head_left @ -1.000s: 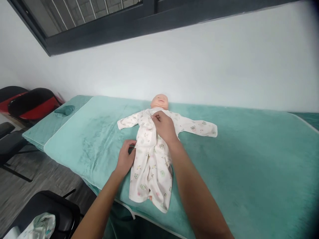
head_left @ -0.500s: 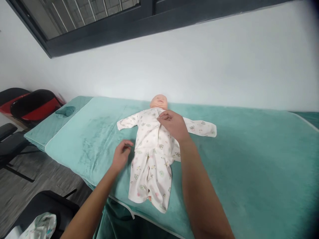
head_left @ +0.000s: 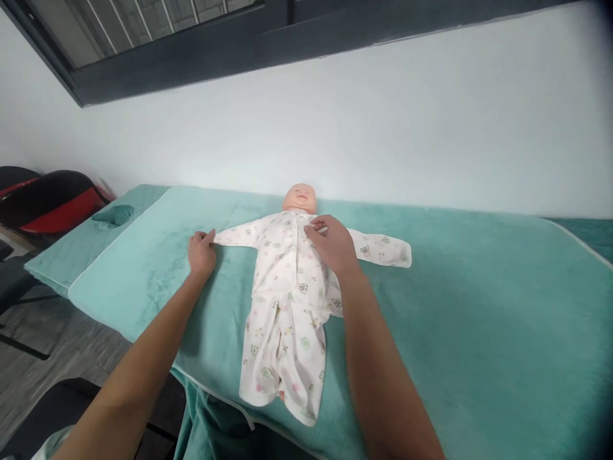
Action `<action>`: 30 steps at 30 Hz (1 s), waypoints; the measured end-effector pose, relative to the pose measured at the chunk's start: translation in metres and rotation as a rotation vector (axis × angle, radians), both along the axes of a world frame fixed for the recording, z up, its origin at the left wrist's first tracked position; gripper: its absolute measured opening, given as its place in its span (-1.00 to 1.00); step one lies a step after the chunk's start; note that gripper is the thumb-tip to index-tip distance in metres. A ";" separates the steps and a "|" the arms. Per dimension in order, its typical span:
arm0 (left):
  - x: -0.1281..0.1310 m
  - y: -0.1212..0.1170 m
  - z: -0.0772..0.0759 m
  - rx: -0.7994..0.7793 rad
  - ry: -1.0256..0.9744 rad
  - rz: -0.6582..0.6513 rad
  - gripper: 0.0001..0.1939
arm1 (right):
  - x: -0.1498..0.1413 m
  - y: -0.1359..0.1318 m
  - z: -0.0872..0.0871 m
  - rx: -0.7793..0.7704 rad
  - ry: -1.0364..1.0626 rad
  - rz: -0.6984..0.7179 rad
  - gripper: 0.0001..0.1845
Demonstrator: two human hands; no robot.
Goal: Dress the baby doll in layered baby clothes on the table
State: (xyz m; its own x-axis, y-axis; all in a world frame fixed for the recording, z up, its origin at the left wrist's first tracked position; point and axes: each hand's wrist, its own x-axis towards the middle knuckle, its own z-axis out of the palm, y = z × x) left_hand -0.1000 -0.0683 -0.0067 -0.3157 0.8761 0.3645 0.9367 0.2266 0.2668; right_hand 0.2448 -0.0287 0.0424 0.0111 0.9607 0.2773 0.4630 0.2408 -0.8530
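A baby doll [head_left: 300, 197] lies on its back, its head toward the wall. It is dressed in a white printed baby shirt [head_left: 278, 259] and matching trousers [head_left: 282, 358]. My left hand [head_left: 202, 254] pinches the cuff of the sleeve on the left, which is drawn out straight and narrows toward my fingers. Over the chest is my right hand [head_left: 334, 244], its fingers loosely curled and a little apart by the shirt's front. The other sleeve [head_left: 383, 248] lies stretched out flat on the right. Both of the doll's hands are hidden.
A green padded cover [head_left: 454, 306] spreads under the doll, against a white wall [head_left: 407, 128]. A small dark green cloth [head_left: 113, 216] lies at its far left. Black and red chairs [head_left: 62, 204] stand at the left; another black chair [head_left: 57, 409] is at the lower left.
My left hand has moved up and left from beside the doll's waist to the sleeve cuff and taken hold of it. My right hand stays over the chest. The view has shifted slightly.
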 end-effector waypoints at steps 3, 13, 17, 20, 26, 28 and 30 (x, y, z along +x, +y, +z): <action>0.004 -0.006 0.003 0.024 0.009 0.038 -0.43 | -0.009 -0.004 0.003 0.131 -0.067 -0.048 -0.83; 0.153 0.036 0.066 0.285 -0.527 -0.383 -0.68 | -0.014 0.006 0.009 -0.058 -0.056 0.002 -0.78; 0.179 0.063 0.078 0.108 -0.630 -0.404 -0.77 | -0.010 0.014 0.008 -0.147 0.107 0.048 -0.83; 0.183 0.069 0.075 0.062 -0.690 -0.430 -0.82 | -0.014 0.014 0.005 -0.122 0.134 -0.024 -0.80; 0.188 0.065 0.069 0.245 -0.768 -0.494 -0.86 | -0.021 0.013 -0.001 -0.027 0.395 -0.049 -0.79; 0.190 0.064 0.070 0.251 -0.843 -0.476 -0.87 | -0.020 0.015 -0.003 -0.018 0.458 -0.039 -0.76; 0.191 0.063 0.073 0.239 -0.916 -0.445 -0.86 | -0.018 0.017 -0.006 -0.013 0.488 -0.012 -0.73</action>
State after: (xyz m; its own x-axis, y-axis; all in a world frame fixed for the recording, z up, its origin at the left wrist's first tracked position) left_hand 0.0912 -0.0054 0.0667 -0.2251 0.9175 0.3278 0.3390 -0.2417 0.9092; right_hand 0.2271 -0.0120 0.0360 0.1479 0.9631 0.2249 0.0113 0.2257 -0.9741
